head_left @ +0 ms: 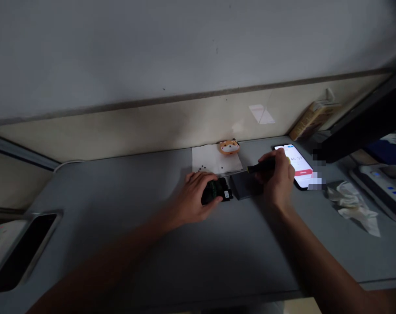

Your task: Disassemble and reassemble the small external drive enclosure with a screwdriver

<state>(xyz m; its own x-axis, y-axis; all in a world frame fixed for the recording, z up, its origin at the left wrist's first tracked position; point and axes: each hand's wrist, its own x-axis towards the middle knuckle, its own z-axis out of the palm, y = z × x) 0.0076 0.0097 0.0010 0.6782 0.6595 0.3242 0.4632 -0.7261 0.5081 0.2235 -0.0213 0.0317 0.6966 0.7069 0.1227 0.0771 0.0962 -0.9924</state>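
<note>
My left hand (198,196) is closed around a small black device (225,190) with a green circuit board and a white label, low over the desk. In my right hand (281,179) is a black-handled screwdriver (259,166) with a yellow accent, pointing left; its tip is hard to make out. A flat dark grey cover-like piece (245,185) lies between the two hands, beneath the screwdriver. Several tiny dark screws (202,168) rest on a white paper sheet (206,156) behind my left hand.
An orange dog-face case (229,147) sits on the paper's back edge. Right of my right hand lies a lit phone (302,168), then crumpled tissue (353,205) and a grey device with blue buttons (384,187). A box (312,117) leans on the wall. A black-topped object (26,248) stands left.
</note>
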